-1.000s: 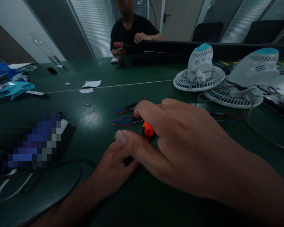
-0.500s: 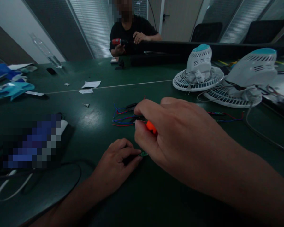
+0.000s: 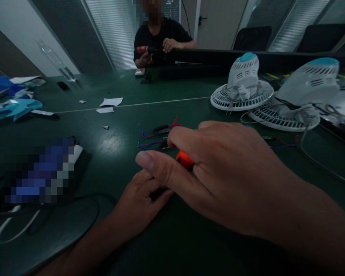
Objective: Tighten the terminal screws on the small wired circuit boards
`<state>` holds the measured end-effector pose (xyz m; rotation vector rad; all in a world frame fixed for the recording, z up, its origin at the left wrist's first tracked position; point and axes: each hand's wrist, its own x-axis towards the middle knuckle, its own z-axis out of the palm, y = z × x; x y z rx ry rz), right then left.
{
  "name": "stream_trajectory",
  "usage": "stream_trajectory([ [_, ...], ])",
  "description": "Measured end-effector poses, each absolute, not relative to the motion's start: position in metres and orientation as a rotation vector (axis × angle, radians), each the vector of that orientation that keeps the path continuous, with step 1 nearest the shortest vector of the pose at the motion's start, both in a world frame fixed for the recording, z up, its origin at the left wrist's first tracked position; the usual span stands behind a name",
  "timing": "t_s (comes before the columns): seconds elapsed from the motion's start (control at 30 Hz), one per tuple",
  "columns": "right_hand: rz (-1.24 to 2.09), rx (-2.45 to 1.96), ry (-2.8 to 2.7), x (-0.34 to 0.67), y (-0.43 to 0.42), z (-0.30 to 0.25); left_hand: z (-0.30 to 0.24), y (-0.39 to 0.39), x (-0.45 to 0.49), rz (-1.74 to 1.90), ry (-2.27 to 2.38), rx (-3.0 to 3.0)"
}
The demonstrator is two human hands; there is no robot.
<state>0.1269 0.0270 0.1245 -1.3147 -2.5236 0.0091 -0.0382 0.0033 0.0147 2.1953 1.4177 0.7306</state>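
Observation:
My left hand [image 3: 148, 199] rests low on the table with thumb and fingers pinched together. Its fingertips, and the small green circuit board seen between them a moment ago, are now covered by my right hand [image 3: 215, 168]. An orange-and-black handle [image 3: 184, 159] shows inside my right hand, held against the palm by curled fingers while the thumb sticks out to the left. The rest of that tool is hidden, so its kind is unclear. Just beyond my right hand lie small dark modules [image 3: 161, 129] with red and blue wires.
White fan heads [image 3: 241, 97] with blue caps stand at the right, trailing a cable. A phone-like device [image 3: 43, 168], blurred out, lies left with cables. Paper scraps [image 3: 111, 102], blue gloves [image 3: 20, 109] and a bottle [image 3: 57, 63] lie farther off. Opposite, a person [image 3: 163, 40] holds a red drill [image 3: 145, 50].
My right thumb has lifted off the orange handle and stretched out left. The right hand now covers the green circuit board. My left hand has stayed in place.

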Motion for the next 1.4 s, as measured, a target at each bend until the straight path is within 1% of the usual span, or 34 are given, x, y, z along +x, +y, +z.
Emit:
stream_trajectory([
  [0.1, -0.007, -1.33, -2.507, 0.1278, 0.0291, 0.1223, 0.0091, 0.0029, -0.0413, 0.636, 1.411, 2.28],
  [0.33, 0.068, -1.285, -2.503, 0.1282, 0.0317, 0.1218, 0.0068, 0.0042, -0.0432, 0.588, 1.417, 2.289],
  [0.63, 0.042, -1.188, -2.491, 0.1304, 0.0283, 0.1205, 0.0078, 0.0029, -0.0419, 0.666, 1.408, 2.257],
  [1.07, -0.07, -1.343, -2.503, 0.1292, 0.0297, 0.1225, 0.011, 0.0051, -0.0411, 0.594, 1.438, 2.312],
  [1.27, 0.098, -1.28, -2.485, 0.1311, 0.0293, 0.1218, 0.0091, 0.005, -0.0418, 0.605, 1.425, 2.334],
  [1.4, 0.093, -1.205, -2.466, 0.1332, 0.0293, 0.119, 0.0072, 0.004, -0.0434, 0.606, 1.421, 2.336],
])
